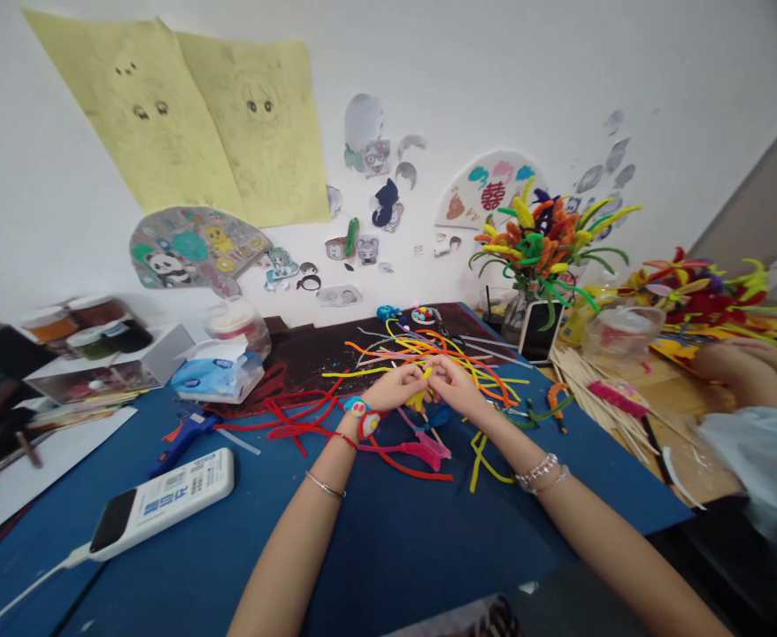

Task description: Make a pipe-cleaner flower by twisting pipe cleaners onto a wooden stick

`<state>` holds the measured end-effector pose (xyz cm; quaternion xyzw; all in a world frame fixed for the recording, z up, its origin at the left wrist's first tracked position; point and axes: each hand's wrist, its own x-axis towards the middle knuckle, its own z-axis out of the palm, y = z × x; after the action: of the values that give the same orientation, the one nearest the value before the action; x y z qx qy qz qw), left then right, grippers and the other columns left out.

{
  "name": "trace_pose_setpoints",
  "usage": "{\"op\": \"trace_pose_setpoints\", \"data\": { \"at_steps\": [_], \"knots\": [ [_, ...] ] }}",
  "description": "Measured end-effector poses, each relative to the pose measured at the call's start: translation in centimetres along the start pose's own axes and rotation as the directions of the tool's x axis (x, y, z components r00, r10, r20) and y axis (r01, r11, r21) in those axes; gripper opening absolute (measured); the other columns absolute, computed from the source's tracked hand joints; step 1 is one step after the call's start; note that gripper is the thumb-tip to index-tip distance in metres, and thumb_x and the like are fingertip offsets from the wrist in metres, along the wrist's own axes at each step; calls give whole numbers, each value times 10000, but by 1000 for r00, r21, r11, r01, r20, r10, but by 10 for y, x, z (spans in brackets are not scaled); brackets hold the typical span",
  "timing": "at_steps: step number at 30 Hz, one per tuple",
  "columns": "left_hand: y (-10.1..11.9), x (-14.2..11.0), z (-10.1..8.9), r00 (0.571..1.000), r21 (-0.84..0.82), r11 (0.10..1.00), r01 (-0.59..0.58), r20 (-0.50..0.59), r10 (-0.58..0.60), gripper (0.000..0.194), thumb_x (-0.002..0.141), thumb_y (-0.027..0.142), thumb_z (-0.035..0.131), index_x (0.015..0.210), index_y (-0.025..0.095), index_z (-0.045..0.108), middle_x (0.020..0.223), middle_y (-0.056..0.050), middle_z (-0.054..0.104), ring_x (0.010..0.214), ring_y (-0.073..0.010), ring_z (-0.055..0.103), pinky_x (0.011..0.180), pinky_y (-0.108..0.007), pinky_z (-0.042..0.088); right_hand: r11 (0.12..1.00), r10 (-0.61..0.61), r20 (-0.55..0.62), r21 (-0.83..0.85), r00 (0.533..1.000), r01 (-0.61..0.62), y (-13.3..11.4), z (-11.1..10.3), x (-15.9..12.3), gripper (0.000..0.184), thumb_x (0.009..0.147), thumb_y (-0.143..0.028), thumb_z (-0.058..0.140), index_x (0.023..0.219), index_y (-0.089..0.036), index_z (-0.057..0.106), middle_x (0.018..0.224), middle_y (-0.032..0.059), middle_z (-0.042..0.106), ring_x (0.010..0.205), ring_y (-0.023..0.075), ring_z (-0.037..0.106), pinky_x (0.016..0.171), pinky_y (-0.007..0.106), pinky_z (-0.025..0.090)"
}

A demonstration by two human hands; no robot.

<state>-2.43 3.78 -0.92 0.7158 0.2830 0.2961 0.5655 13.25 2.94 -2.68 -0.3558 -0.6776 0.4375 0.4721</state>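
Above the middle of the blue table, my left hand (395, 389) and my right hand (456, 387) meet with fingertips pinched. Between them is a bent yellow pipe cleaner (418, 400), gripped from both sides; its exact shape is partly hidden by my fingers. Just below my hands lie a pink fuzzy piece (428, 451) and a yellow-green pipe cleaner (479, 460). Red pipe cleaners (296, 420) are spread out beside my left wrist. Behind my hands, many loose orange and yellow pipe cleaners (488, 367) fan across a dark mat.
On the left are a blue glue gun (186, 440), a white power bank (166, 500) with a cable, and a tissue pack (219, 370). At the right stand a phone (540, 332), a pipe-cleaner bouquet (541, 239) and wooden sticks (601, 402). Another person's arm (734, 376) rests beyond.
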Motion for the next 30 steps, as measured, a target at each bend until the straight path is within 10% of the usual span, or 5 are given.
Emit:
{"op": "trace_pose_setpoints", "data": {
  "at_steps": [15,20,30],
  "knots": [
    [5,-8,-13,976,-156,965,211,-12,-215,342,796,476,409,779,140,470,565,7,517,465,-91,519,538,-278,468,970,-110,-162,-234,981,70,-2,-2,-4,226,751,-393,525,815,-185,588,690,27,585,501,118,496,465,246,411],
    [6,-9,-11,981,-129,973,192,35,-189,329,803,478,406,760,153,426,456,95,312,349,-28,317,493,-251,445,982,-68,-55,-178,996,57,-3,0,-3,223,756,-368,519,888,-193,563,720,16,573,522,111,519,483,239,442],
    [2,-3,-5,992,5,993,119,-34,-119,378,790,532,382,846,158,382,460,88,435,322,-31,358,417,-194,402,999,31,-42,16,999,-31,2,2,1,277,730,-376,550,921,-180,506,692,-15,529,477,79,486,461,219,429]
  ]
}}
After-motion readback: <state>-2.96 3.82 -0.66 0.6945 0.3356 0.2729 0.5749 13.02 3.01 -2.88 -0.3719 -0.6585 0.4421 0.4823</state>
